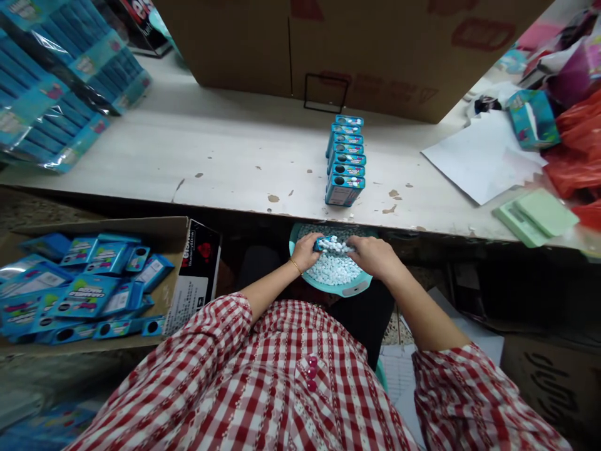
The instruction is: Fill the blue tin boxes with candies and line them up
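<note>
A teal basin full of small white candies rests at my lap, under the table's front edge. Over its left side my left hand is closed around a small blue candy box, mostly hidden by the fingers. My right hand is at the basin's right side, its fingers curled on a heap of white candies beside the box's mouth. On the table ahead stands a row of several small blue boxes with round dark holes in their tops; loose candies lie on some of them.
At left, an open carton holds many blue boxes. Plastic-wrapped blue packs stand on the table at back left. A large cardboard box blocks the back. Right are white paper, a pale green scale and orange plastic.
</note>
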`<state>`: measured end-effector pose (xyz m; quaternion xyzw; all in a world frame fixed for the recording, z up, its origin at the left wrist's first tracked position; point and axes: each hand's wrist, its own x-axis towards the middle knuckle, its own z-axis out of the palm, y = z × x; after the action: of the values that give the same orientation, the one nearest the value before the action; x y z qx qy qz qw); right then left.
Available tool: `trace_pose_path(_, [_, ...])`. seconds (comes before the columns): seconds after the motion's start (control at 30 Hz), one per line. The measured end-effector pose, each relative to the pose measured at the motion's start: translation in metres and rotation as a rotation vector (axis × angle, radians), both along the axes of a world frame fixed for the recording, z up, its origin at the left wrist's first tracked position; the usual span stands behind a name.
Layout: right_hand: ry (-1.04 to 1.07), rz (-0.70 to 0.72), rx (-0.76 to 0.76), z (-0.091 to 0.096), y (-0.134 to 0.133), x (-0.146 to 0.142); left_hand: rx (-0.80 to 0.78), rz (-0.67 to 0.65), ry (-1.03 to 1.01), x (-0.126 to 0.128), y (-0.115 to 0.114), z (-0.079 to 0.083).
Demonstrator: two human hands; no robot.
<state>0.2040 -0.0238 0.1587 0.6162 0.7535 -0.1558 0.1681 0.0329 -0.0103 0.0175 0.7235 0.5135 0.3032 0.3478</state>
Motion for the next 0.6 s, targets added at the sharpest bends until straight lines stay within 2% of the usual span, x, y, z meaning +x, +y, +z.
trace_pose_path(0.1, [-0.08, 0.067, 0.032, 0.013, -0.001, -0.015, 0.001, 0.003, -0.008, -0.001, 0.001, -0.004])
trace_pose_path(0.17, [-0.083, 0.083, 0.051, 0.02, -0.005, -0.014, 0.003, 0.012, -0.043, -0.002, 0.002, -0.007])
trace_pose_path(0.23, [-0.059, 0.068, 0.064, 0.021, -0.01, 0.0, -0.003, 0.037, -0.104, -0.004, 0.003, -0.009])
trace_pose_path(0.3, [-0.031, 0.012, 0.074, 0.01, -0.015, 0.022, -0.03, 0.083, -0.176, -0.009, 0.004, -0.009])
trace_pose_path(0.37, [-0.022, -0.067, 0.039, -0.016, -0.02, 0.043, -0.06, 0.131, -0.233, -0.017, 0.004, -0.006])
trace_pose_path(0.43, [-0.014, -0.146, -0.047, -0.054, -0.023, 0.053, -0.073, 0.174, -0.263, -0.027, 0.003, -0.001])
trace_pose_path(0.53, [0.06, -0.2, -0.097, -0.115, -0.022, 0.036, -0.08, 0.239, -0.272, -0.04, 0.002, 0.004])
trace_pose_path(0.6, [0.169, -0.152, -0.04, -0.147, -0.017, 0.013, -0.087, 0.263, -0.272, -0.045, 0.001, 0.005])
